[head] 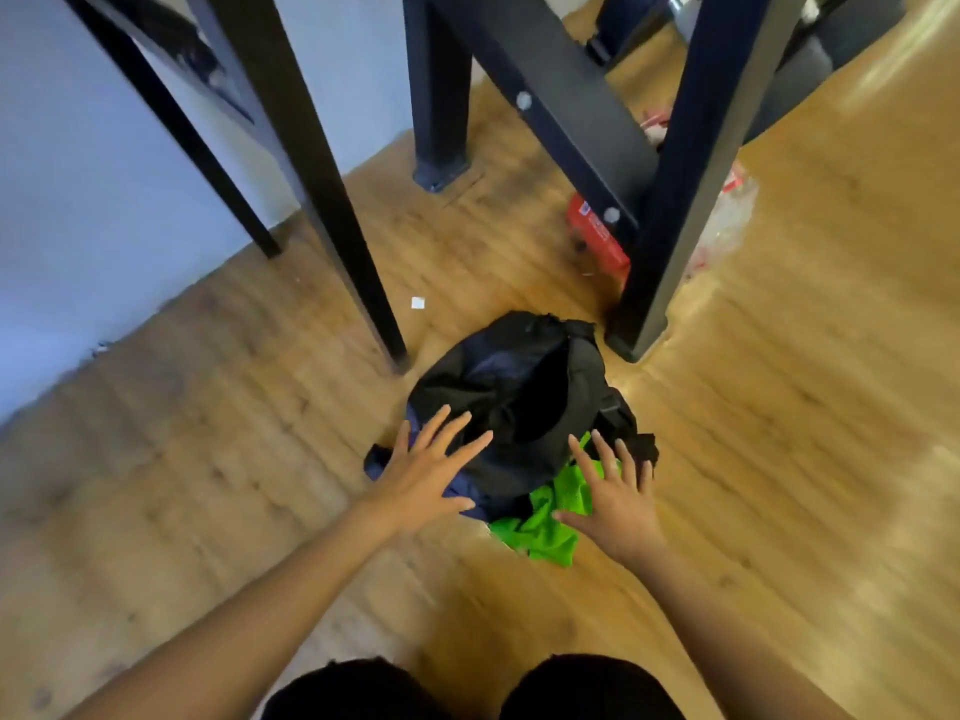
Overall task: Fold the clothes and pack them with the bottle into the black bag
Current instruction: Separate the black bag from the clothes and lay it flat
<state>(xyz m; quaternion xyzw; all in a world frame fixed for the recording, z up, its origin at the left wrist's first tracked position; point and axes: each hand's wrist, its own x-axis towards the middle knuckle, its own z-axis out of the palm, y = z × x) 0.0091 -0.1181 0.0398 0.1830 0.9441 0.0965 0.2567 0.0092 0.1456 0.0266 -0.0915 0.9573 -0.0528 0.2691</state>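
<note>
The black bag (524,402) sat on the floor (779,459), on top of the unfolded green shirt (550,517) and blue cloth (384,457). The left hand (423,475) and right hand (615,504) reached out, fingers spread, holding nothing. No bottle showed. Everything was left to do.

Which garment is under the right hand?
The bright green garment, sticking out from under the black bag at its near right. The dark blue garment is on the bag's other side, by the left hand; right hand.
</note>
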